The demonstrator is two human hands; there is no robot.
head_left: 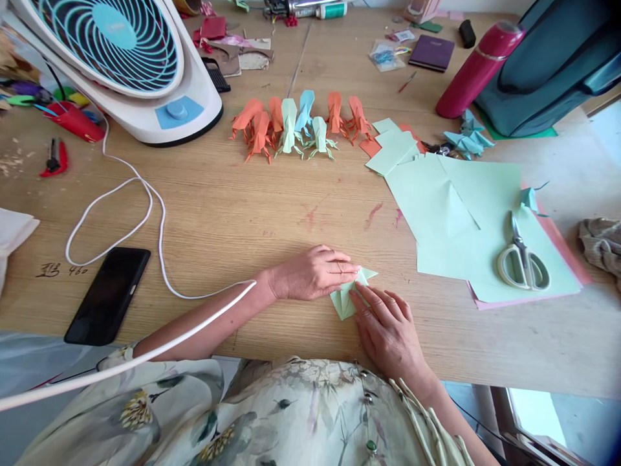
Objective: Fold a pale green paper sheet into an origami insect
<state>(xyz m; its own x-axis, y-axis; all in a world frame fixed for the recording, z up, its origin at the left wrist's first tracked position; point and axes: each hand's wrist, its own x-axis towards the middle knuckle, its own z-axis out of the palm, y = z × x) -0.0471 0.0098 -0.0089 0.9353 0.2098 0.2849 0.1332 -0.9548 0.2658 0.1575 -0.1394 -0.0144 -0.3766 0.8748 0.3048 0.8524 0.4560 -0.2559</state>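
Observation:
A small, partly folded piece of light green paper (345, 299) lies flat on the wooden table (233, 213) near its front edge. My left hand (313, 273) rests on the paper's upper left part, fingers pressing it down. My right hand (388, 327) lies over its right side, fingertips on a crease. Both hands touch the paper and hide much of it.
A row of finished orange, green and blue origami figures (295, 126) stands at mid-table. Green and pink sheets (466, 213) with scissors (522, 259) lie to the right. A black phone (107, 294), a white cable (121, 213) and a fan (121, 58) are to the left. A red bottle (478, 68) lies at back right.

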